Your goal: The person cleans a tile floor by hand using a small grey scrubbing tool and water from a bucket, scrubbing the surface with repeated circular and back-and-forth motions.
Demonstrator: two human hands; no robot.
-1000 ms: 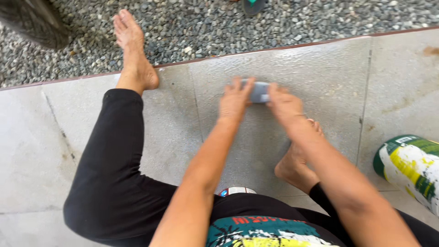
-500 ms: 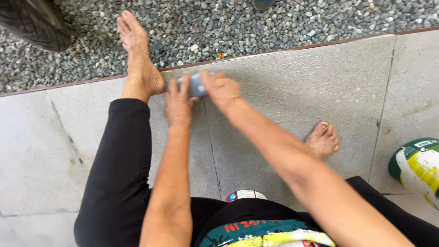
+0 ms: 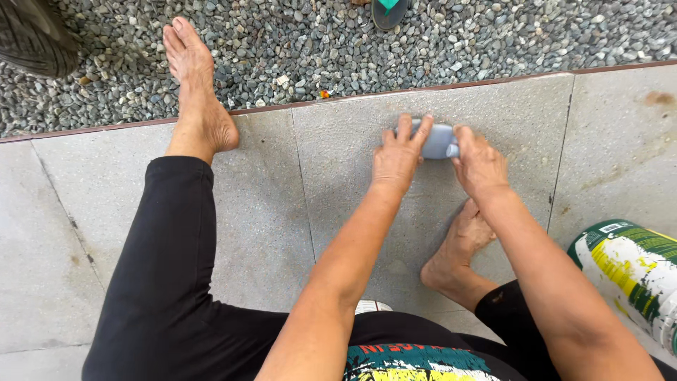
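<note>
A small grey rounded block (image 3: 438,141) lies flat on a grey stone floor tile (image 3: 352,169). My left hand (image 3: 397,155) presses its fingers on the block's left end. At the block's right end, my right hand (image 3: 481,161) grips it with fingers curled around. Both arms reach forward from the bottom of the view. I sit on the floor in black trousers, my left leg stretched out with its bare foot (image 3: 194,85) on the gravel, my right foot (image 3: 455,250) tucked under my right forearm.
Grey gravel (image 3: 493,35) fills the far side beyond a reddish tile edge. A white, green and yellow sack (image 3: 631,271) lies at the right. A dark tyre (image 3: 35,35) shows at top left, and a green sandal (image 3: 388,10) at the top edge.
The view has swung, so the hands and block appear further right in the frame. Both hands have kept hold of the block on the tile.
</note>
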